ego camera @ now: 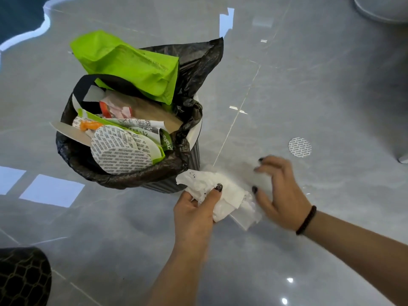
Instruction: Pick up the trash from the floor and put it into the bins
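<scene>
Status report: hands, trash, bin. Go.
Left hand grips crumpled white paper. Right hand open beside it. Bin heaped full. Round seal on floor.

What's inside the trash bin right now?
The bin holds a green pouch, round printed seals, brown paper and wrappers. Anything deeper is covered.

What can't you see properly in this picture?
- Right hand: motion blur hides what its fingers touch.
- Bin: the black bag and piled trash cover nearly all of it; its inside is hidden.
- Round seal on the floor: print too small to read.
- Tissue: the left hand grips it and covers part.
- White object: cut off by the top edge.
</scene>
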